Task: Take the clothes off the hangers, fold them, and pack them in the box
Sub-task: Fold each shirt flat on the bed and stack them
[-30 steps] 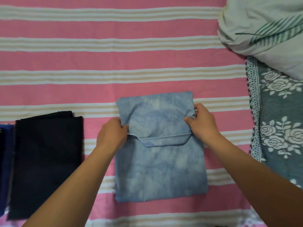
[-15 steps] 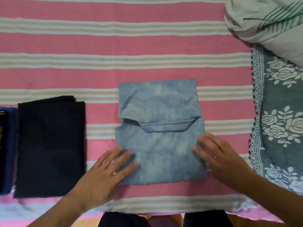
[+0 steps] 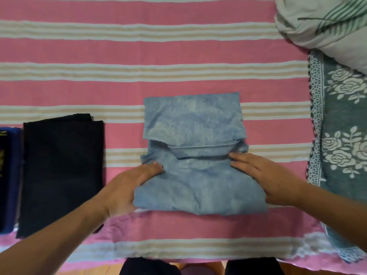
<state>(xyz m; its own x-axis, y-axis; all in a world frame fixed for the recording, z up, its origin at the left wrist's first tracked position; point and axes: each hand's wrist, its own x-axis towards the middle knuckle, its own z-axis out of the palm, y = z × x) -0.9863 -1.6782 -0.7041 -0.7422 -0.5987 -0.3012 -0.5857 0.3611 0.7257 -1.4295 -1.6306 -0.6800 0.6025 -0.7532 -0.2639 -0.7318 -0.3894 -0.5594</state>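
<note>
Your pale blue mottled garment (image 3: 194, 153) lies folded on the pink striped sheet (image 3: 139, 50), between your two hands; its far flap is turned down over the near half, hem showing across the middle. Near edge looks slightly lifted and rumpled.

Your left hand (image 3: 129, 187) sits at the garment's left edge, fingers straight and together, fingertips on the cloth. Your right hand (image 3: 264, 175) mirrors it at the right edge, fingers extended flat along the fabric. Neither visibly pinches; whether the thumbs tuck under, cannot tell.

Left of your left hand: a folded black garment (image 3: 61, 171), then a dark blue garment (image 3: 10, 175) just beside it. No container in view.
</note>
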